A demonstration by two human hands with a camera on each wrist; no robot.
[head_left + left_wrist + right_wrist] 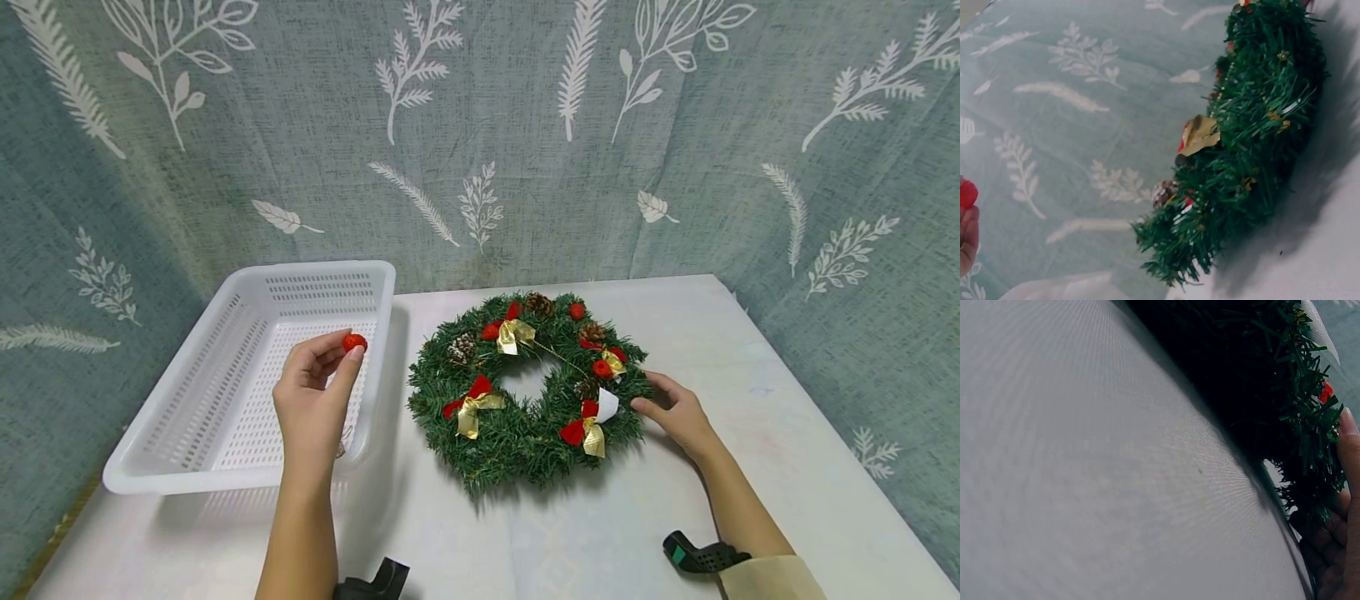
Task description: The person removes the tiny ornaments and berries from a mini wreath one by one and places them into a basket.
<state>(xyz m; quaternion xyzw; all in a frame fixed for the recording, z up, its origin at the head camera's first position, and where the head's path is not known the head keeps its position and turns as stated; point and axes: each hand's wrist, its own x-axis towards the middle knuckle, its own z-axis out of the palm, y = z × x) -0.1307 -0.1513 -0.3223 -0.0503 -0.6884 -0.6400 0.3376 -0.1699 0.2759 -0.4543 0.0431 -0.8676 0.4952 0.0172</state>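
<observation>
Thumb and fingertips of my left hand (315, 390) pinch a small red ball (355, 342) with a bumpy surface, held up over the right side of the white basket. In the left wrist view the red ball (967, 194) shows at the left edge. A green artificial wreath (517, 454) lies on the table, trimmed with red-and-gold bows (472, 408), pine cones (538, 303) and red balls (576, 311). My right hand (681, 414) grips its right edge, the thumb on the outer branches and the fingers lower down, partly hidden by greenery (1310, 444).
The white perforated basket (198, 482) stands at the left of the table, with something small near its right wall. A white cloth (735, 367) covers the table. Behind hangs a grey-green curtain (510, 83) with white leaf prints.
</observation>
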